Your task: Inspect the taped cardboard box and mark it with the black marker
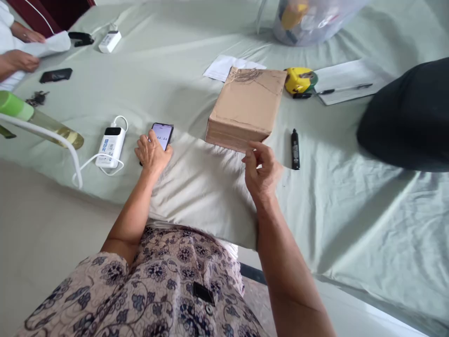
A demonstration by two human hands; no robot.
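Note:
My left hand lies over a phone on the cloth. Its fingers and thumb straddle the phone's sides, and one fingertip rests on the lit screen, which shows large digits. The fingers of my right hand are curled, thumb and forefinger brought together at the near lower edge of a brown cardboard box. Whether they pinch the box's edge or something small cannot be seen. Dark scribbled lines mark the far end of the box top. Right of that hand lies a black marker.
Left of the phone sit a white power bank with a cable and a green-capped bottle. A yellow-green tape measure, paper with a pen, a clear bucket and a black cap lie beyond. Another person's hands hold paper.

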